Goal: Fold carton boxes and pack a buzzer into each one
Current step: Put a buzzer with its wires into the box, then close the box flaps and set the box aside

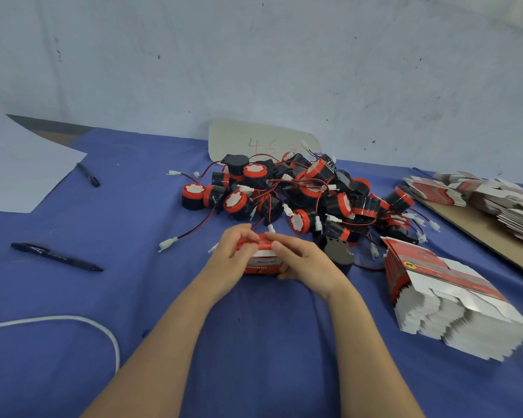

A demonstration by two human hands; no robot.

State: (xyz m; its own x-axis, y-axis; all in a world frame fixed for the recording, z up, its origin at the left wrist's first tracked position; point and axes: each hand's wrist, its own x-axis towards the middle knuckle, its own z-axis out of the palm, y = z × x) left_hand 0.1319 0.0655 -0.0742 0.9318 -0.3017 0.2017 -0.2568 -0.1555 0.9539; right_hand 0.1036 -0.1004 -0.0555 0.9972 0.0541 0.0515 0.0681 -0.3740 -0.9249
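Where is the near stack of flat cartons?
In the head view, the stack of flat cartons lies on the blue cloth, right of the right hand holding the carton box and nearer than the pile of buzzers.

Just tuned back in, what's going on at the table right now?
A person holds a small red carton box in both hands on the blue table. The left hand grips its left end and the right hand works the top flap. Whether a buzzer is inside cannot be seen. A pile of buzzers lies just behind, and a stack of flat cartons waits to the right.
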